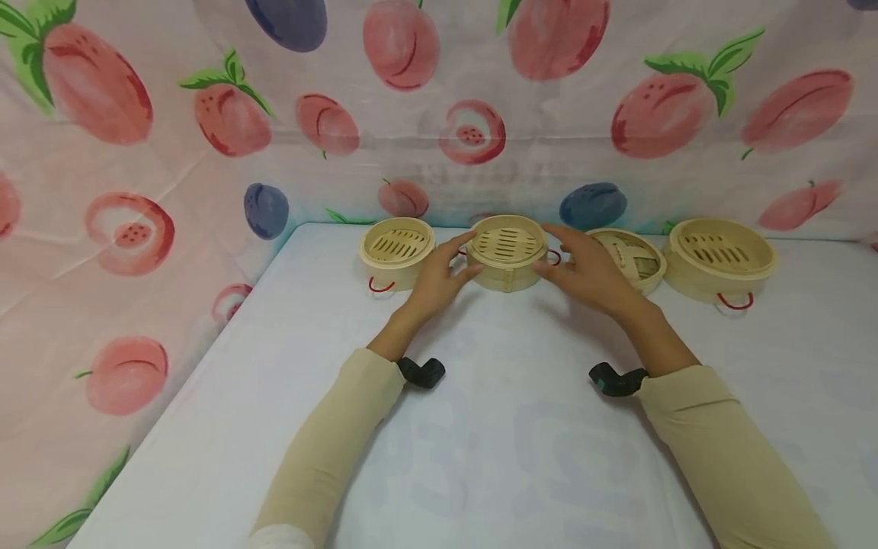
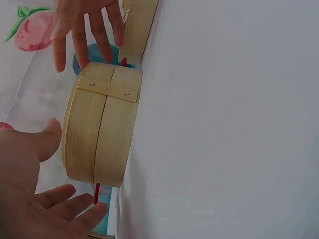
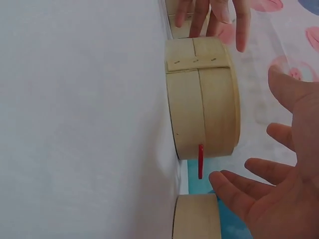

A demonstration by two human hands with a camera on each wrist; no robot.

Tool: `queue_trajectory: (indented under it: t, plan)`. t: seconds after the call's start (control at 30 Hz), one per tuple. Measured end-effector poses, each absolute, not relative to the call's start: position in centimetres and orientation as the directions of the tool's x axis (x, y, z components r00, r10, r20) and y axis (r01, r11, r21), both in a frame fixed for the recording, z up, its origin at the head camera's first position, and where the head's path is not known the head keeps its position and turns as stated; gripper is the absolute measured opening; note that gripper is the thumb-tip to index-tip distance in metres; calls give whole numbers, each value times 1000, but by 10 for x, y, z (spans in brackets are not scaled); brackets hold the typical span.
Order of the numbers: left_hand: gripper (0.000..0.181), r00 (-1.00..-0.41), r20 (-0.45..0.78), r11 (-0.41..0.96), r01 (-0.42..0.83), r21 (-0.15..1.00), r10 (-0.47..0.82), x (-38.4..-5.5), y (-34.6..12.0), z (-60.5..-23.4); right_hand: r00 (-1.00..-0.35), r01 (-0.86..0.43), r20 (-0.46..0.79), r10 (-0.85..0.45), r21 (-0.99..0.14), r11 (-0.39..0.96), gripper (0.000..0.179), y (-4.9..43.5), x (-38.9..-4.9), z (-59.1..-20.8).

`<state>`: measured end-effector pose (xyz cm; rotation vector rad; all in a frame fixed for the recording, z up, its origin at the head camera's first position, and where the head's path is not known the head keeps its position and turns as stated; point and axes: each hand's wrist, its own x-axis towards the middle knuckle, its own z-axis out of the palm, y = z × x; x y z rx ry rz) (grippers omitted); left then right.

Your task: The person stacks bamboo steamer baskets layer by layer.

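Note:
A round bamboo steamer basket with a slatted inside and red side handles stands on the white tabletop at the back. My left hand is at its left side, thumb and fingers spread around it. On the other side, my right hand holds the same spread shape. In the left wrist view the steamer basket has a gap between it and the left hand. The right wrist view likewise shows the right hand apart from the steamer basket.
A smaller steamer basket with a red handle stands left of the middle one. To the right, a woven bamboo lid leans beside a larger steamer basket. A fruit-print cloth hangs behind the white table.

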<state>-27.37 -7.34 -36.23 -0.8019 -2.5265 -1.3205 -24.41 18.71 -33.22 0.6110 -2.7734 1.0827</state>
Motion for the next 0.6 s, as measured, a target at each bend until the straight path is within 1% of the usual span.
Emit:
queue_trajectory:
  t: [0.1, 0.23, 0.37, 0.6]
  plan:
    - [56, -839, 397, 439, 536, 721, 372, -275, -73, -363, -897, -440, 270, -349, -605, 664, 67, 185, -245, -335]
    - [53, -851, 383, 425, 515, 745, 360, -275, -73, -361, -891, -454, 285, -354, -589, 668, 65, 182, -246, -340]
    - [50, -871, 340, 430, 474, 768, 354, -275, -73, -363, -895, -446, 273, -354, -599, 665, 62, 182, -245, -344]
    - [53, -871, 324, 431, 469, 771, 369, -275, -74, -368, -905, -423, 246, -348, -616, 665, 58, 179, -243, -347]
